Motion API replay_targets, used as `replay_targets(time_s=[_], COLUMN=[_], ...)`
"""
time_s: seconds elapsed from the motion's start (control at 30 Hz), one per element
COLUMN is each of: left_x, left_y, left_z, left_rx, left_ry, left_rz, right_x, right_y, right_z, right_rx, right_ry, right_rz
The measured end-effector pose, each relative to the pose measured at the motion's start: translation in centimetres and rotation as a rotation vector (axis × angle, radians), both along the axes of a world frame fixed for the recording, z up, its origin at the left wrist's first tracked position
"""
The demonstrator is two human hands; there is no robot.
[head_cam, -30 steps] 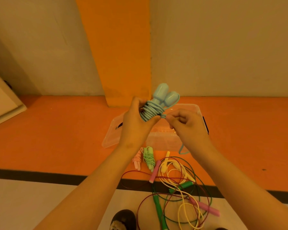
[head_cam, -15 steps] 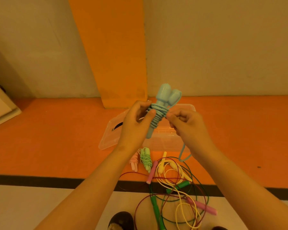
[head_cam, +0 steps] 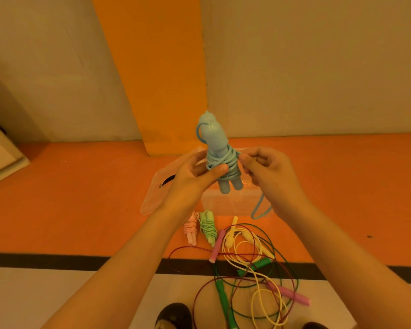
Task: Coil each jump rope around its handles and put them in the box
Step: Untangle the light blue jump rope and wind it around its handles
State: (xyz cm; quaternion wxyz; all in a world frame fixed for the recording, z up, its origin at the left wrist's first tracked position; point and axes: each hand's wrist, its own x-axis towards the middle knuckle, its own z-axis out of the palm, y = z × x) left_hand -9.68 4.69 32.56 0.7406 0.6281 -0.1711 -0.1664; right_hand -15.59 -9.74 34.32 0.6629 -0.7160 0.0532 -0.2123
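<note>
My left hand [head_cam: 195, 174] grips the two light blue jump rope handles [head_cam: 215, 143], held upright side by side with blue cord wound round their middle. My right hand [head_cam: 268, 172] pinches the loose blue cord beside the coil; a short tail [head_cam: 259, 210] hangs below it. The clear plastic box [head_cam: 233, 205] lies on the orange floor beneath both hands. On the floor in front of the box lie a coiled pink rope [head_cam: 190, 227] and a coiled light green rope [head_cam: 208, 227].
A tangle of uncoiled ropes [head_cam: 252, 264] with yellow, green and pink handles spreads over the floor near my feet. The box's clear lid [head_cam: 157, 195] lies to its left. An orange pillar [head_cam: 157, 74] and a beige wall stand behind.
The blue handles have swung from tilted to upright. The hanging tail of cord has grown shorter as more wraps went on. My view has shifted slightly.
</note>
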Motion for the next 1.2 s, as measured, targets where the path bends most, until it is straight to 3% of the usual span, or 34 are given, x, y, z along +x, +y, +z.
replay_targets(time_s=[0.17,0.3,0.47,0.67,0.8,0.97,1.2], left_x=[-0.5,-1.0,-0.8,0.5,0.2,-1.0,-0.9], left_y=[-0.1,-0.4,-0.7,-0.6,-0.5,-0.6,-0.2], left_z=[0.0,0.1,0.0,-1.1,-1.0,-1.0,-0.9], left_rx=[-0.002,0.095,0.184,0.274,0.348,0.385,0.355], left_ry=[-0.007,-0.039,-0.161,-0.207,-0.376,-0.517,-0.526], left_rz=[-0.023,0.086,0.226,0.346,0.351,0.372,0.298], right_x=[0.1,0.5,0.5,0.4,0.3,0.2,0.1], right_y=[0.0,0.1,0.7,0.2,0.8,1.8,2.0], right_z=[0.2,-0.4,-0.8,-0.6,-0.8,-1.3,-1.6], right_rx=[-0.002,-0.171,-0.243,-0.17,-0.205,-0.053,0.034], right_ry=[0.025,0.109,0.242,0.291,0.21,0.146,0.16], right_rz=[0.03,-0.012,0.021,-0.005,-0.007,-0.086,-0.174])
